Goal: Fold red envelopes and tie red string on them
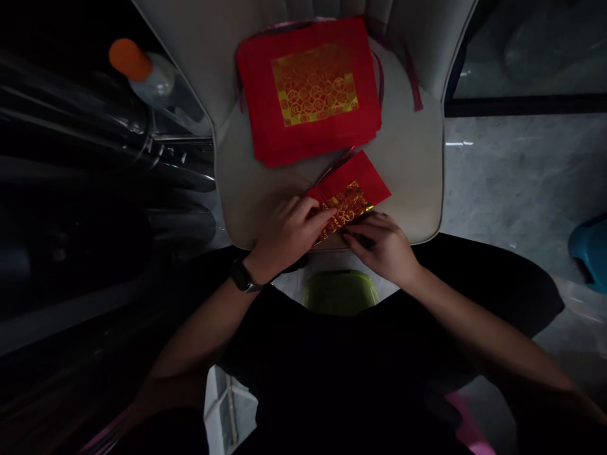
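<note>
A red paper piece with gold patterning [363,180] lies tilted near the front edge of the pale chair seat [412,177]. My left hand [296,230], with a dark watch at the wrist, is closed on its left part, thumb and fingers over the gold print. My right hand [382,243] pinches its lower edge, the fingertips partly in shadow. Just beyond lies a stack of larger red pieces [313,95], the top one bearing a gold panel of round motifs. Dark red ribbons or strings show around the stack.
An orange-capped bottle [161,82] stands left of the chair, near dark shiny cylinders [180,224]. A green container [340,292] is below the seat's front edge. A blue object [590,253] is at the far right on the grey floor.
</note>
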`<control>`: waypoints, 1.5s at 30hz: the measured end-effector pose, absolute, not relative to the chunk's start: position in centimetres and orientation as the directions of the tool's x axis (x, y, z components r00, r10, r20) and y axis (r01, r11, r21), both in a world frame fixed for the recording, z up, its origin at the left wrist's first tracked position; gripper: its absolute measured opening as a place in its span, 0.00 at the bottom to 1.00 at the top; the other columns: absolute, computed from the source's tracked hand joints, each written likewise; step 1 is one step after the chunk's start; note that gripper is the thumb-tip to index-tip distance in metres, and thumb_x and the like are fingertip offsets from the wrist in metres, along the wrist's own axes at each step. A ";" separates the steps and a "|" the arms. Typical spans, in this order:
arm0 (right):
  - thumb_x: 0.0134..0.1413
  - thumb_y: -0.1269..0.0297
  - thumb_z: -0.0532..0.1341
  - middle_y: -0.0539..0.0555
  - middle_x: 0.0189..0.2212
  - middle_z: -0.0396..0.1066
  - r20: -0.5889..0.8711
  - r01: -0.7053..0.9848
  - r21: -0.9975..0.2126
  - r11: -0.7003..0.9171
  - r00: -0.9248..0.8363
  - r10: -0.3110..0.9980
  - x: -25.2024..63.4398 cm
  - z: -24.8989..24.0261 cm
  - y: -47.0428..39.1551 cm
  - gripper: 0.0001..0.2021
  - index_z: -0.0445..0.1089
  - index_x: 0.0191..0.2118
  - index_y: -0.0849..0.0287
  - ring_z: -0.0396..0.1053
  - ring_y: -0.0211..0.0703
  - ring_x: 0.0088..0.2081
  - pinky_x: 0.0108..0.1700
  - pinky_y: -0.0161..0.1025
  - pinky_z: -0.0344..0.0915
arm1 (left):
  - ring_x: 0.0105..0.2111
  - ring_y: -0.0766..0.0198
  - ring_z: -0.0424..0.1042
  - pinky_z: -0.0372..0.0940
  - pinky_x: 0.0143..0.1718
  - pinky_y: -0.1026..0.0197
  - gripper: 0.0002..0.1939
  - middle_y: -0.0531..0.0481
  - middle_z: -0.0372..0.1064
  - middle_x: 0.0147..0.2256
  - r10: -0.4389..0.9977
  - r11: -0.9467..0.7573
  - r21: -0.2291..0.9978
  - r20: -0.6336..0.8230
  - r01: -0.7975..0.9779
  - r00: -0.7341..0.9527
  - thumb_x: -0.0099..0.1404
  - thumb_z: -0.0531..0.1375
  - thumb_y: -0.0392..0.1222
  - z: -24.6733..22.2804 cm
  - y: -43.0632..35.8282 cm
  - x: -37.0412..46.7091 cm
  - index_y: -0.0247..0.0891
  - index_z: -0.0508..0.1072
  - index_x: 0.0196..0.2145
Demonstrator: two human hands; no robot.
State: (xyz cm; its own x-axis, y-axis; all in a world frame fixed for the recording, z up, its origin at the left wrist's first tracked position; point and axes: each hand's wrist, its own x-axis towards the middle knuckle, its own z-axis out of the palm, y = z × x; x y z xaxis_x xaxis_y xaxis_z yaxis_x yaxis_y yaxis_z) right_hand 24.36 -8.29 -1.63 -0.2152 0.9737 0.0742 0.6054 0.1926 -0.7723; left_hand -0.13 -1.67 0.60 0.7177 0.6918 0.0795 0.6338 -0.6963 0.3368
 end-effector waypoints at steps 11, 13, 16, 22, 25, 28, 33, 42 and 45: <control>0.66 0.64 0.69 0.53 0.36 0.84 0.020 0.587 -0.806 0.076 -0.102 0.995 23.5 -2.1 -8.2 0.06 0.87 0.41 0.50 0.77 0.51 0.40 0.50 0.51 0.68 | 0.54 0.46 0.70 0.68 0.53 0.44 0.11 0.41 0.73 0.58 0.666 -0.722 0.302 0.059 0.623 0.744 0.77 0.61 0.35 1.2 -1.1 1.1 0.42 0.81 0.52; 0.66 0.63 0.69 0.53 0.36 0.84 0.027 0.586 -0.807 0.069 -0.080 0.996 23.2 -2.3 -8.3 0.06 0.86 0.40 0.50 0.77 0.51 0.41 0.50 0.51 0.68 | 0.55 0.46 0.70 0.67 0.53 0.43 0.11 0.41 0.73 0.58 0.663 -0.724 0.290 0.039 0.627 0.748 0.77 0.61 0.34 1.4 -1.2 1.3 0.42 0.81 0.52; 0.66 0.62 0.69 0.52 0.35 0.83 0.042 0.587 -0.808 0.058 -0.041 0.998 22.9 -2.6 -8.5 0.06 0.86 0.39 0.48 0.77 0.52 0.40 0.50 0.52 0.68 | 0.55 0.45 0.69 0.67 0.53 0.42 0.13 0.40 0.74 0.57 0.659 -0.726 0.288 0.033 0.624 0.751 0.77 0.60 0.35 1.4 -1.3 1.4 0.43 0.80 0.54; 0.66 0.61 0.68 0.52 0.33 0.82 0.056 0.572 -0.819 0.041 0.009 0.998 22.6 -3.0 -8.9 0.06 0.86 0.41 0.47 0.75 0.52 0.40 0.50 0.52 0.67 | 0.55 0.45 0.69 0.66 0.53 0.42 0.15 0.41 0.74 0.57 0.654 -0.734 0.279 0.046 0.619 0.755 0.77 0.61 0.35 1.1 -1.6 1.3 0.44 0.79 0.57; 0.65 0.63 0.69 0.52 0.33 0.82 0.059 0.557 -0.829 0.048 0.003 0.998 22.5 -2.8 -8.9 0.06 0.87 0.41 0.49 0.75 0.52 0.40 0.49 0.51 0.67 | 0.55 0.45 0.69 0.66 0.53 0.42 0.13 0.40 0.74 0.57 0.660 -0.732 0.267 0.050 0.627 0.750 0.77 0.61 0.35 1.1 -1.7 1.3 0.44 0.80 0.54; 0.64 0.64 0.70 0.53 0.33 0.83 0.061 0.556 -0.829 0.057 -0.012 0.998 22.5 -2.7 -9.0 0.05 0.87 0.40 0.50 0.74 0.52 0.41 0.49 0.51 0.67 | 0.55 0.45 0.70 0.66 0.53 0.41 0.11 0.41 0.74 0.57 0.661 -0.736 0.256 0.071 0.627 0.747 0.77 0.61 0.35 0.8 -1.8 1.2 0.44 0.79 0.53; 0.64 0.63 0.69 0.52 0.32 0.82 0.036 0.545 -0.838 0.023 0.013 0.999 22.5 -2.5 -9.0 0.06 0.87 0.41 0.49 0.73 0.51 0.39 0.49 0.51 0.67 | 0.57 0.46 0.71 0.67 0.57 0.42 0.12 0.41 0.73 0.58 0.682 -0.716 0.325 0.134 0.618 0.719 0.78 0.60 0.35 -0.1 -2.1 1.0 0.42 0.76 0.56; 0.65 0.61 0.68 0.53 0.32 0.82 0.013 0.555 -0.831 0.021 -0.018 1.000 22.6 -2.1 -8.9 0.08 0.87 0.42 0.50 0.73 0.52 0.39 0.48 0.51 0.67 | 0.60 0.44 0.67 0.65 0.64 0.39 0.17 0.38 0.68 0.60 0.864 -0.481 0.482 0.119 0.732 0.490 0.75 0.66 0.45 -0.4 -2.8 -1.3 0.40 0.74 0.58; 0.65 0.61 0.68 0.53 0.32 0.83 0.025 0.548 -0.836 0.030 -0.016 1.000 22.5 -2.0 -8.9 0.08 0.87 0.42 0.49 0.74 0.52 0.39 0.48 0.52 0.67 | 0.61 0.45 0.67 0.64 0.64 0.40 0.18 0.38 0.69 0.60 0.859 -0.485 0.470 0.101 0.737 0.501 0.76 0.64 0.45 -0.1 -2.8 -1.4 0.40 0.75 0.60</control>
